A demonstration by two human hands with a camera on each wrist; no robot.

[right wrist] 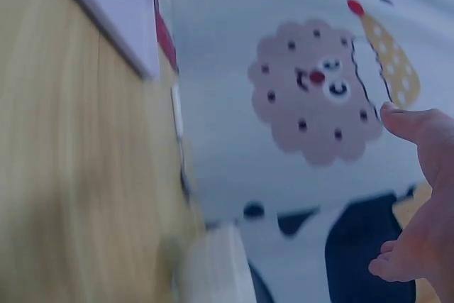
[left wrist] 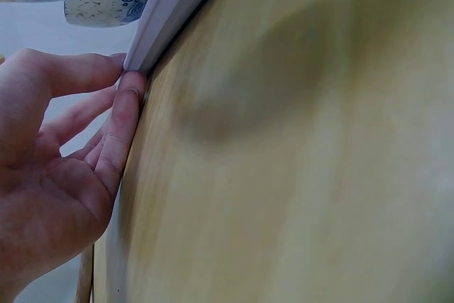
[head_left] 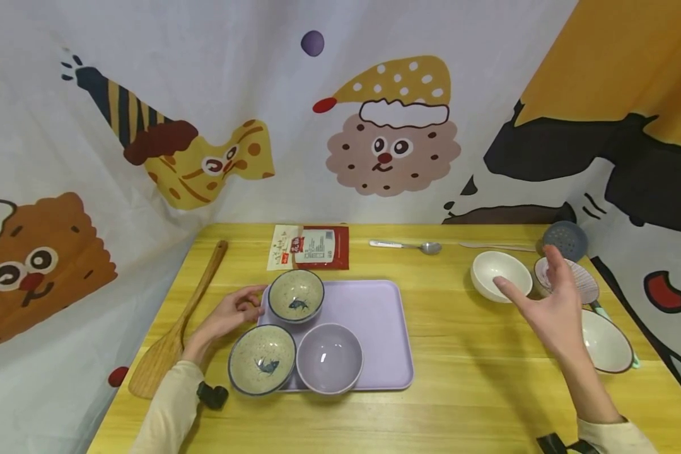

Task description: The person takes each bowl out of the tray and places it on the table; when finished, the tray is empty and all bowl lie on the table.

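Note:
My left hand [head_left: 232, 315] is at the left edge of a lilac tray [head_left: 383, 340]. In the left wrist view its thumb and finger pinch the corner of the tray's rim. Two speckled bowls with blue fish drawings, one behind [head_left: 295, 293] and one in front [head_left: 261, 359], stand at the tray's left side. Beside the front one sits a plain lilac bowl [head_left: 330, 359]. My right hand [head_left: 556, 315] is raised over the right side of the table, thumb and fingers spread wide, holding nothing. Nearest to it are a white bowl [head_left: 490, 277] and an oval white dish [head_left: 604, 343].
A wooden spatula [head_left: 164, 359] lies along the left edge. At the back are a red and white food packet [head_left: 320, 247], a spoon [head_left: 408, 245] and a thin knife [head_left: 499, 246]. A patterned bowl [head_left: 584, 280] and a grey slotted utensil [head_left: 565, 239] are at the back right.

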